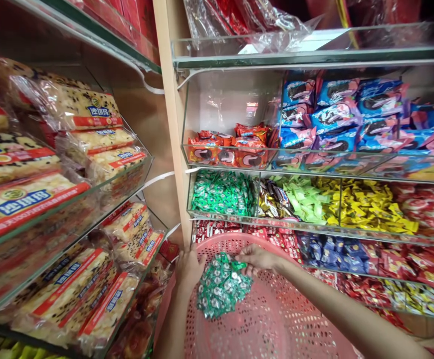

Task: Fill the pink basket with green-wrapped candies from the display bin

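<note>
A pink perforated plastic basket (299, 311) is in front of me, below the shelves. My left hand (190, 267) grips its left rim, with the thumb on the inner side. A pile of green-wrapped candies (224, 291) lies in the basket, towards its far left. My right hand (256, 259) is over the right edge of this pile, fingers pinched at a brighter green-wrapped candy. Behind the basket, a shelf bin holds many similar green-wrapped candies (222, 193).
Packs of sesame-dotted pastry (37, 199) fill glass-fronted shelves at the left. On the right-hand shelves are red snack packs (228, 149), blue-and-pink cookie packs (334, 112), yellow-wrapped candies (374, 202) and dark blue packets (336, 254). A wooden post (170, 119) divides the shelving.
</note>
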`<action>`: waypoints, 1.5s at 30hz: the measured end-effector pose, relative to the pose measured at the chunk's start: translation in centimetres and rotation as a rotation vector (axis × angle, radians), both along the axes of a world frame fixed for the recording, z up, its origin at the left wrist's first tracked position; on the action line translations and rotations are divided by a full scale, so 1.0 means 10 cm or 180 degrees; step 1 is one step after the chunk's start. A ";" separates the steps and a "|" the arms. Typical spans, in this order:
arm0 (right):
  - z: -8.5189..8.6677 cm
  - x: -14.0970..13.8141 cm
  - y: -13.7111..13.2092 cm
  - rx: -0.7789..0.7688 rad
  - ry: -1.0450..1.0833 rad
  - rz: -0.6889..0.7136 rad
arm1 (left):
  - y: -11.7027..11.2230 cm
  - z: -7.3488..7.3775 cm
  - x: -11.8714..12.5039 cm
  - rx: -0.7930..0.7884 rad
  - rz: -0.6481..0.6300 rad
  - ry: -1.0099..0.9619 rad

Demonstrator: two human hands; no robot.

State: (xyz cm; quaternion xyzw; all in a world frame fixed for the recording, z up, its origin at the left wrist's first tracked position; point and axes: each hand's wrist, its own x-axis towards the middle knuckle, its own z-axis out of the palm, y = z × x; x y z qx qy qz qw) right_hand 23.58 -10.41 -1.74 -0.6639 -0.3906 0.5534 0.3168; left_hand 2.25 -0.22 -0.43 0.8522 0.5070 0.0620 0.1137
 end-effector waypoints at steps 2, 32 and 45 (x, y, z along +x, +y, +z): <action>0.04 -0.04 0.00 0.0120 -0.0006 -0.0067 | 0.00 -0.01 0.00 0.0000 -0.0002 -0.0018; 0.23 -0.46 0.05 0.1867 -0.4115 0.0670 | -0.03 0.04 0.03 0.0064 -0.0042 0.0016; 1.63 -0.28 0.43 0.1533 -0.6009 0.0421 | -0.05 0.01 0.04 0.0095 -0.0045 -0.0014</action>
